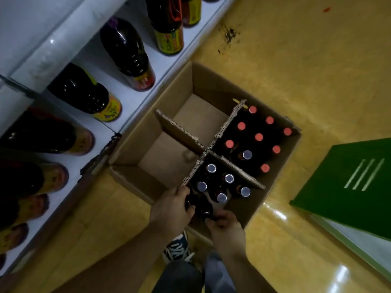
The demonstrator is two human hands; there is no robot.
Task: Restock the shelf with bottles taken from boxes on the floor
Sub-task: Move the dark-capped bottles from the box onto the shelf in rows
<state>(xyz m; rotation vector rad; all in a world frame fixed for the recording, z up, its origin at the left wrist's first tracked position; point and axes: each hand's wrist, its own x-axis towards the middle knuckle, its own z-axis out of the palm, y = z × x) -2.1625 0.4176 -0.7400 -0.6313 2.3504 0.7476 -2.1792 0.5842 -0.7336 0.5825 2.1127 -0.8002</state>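
An open cardboard box [277, 182] stands on the floor, split by a cardboard cross divider [208, 149] into four compartments. The far right compartment holds several dark bottles with red caps [259, 137] and one silver-capped bottle [247, 154]. The near compartment holds several dark bottles with silver caps [229, 178]. My left hand [172, 208] grips the top of a dark bottle at the box's near corner. My right hand [225, 228] grips the top of another dark bottle [204, 209] beside it. The two left compartments hold no bottles.
A white shelf [131, 102] runs along the left with large dark bottles with yellow labels [84, 92] lying in a row. A green box [349, 176] sits on the yellow floor at the right. My shoe [177, 248] is just below the box.
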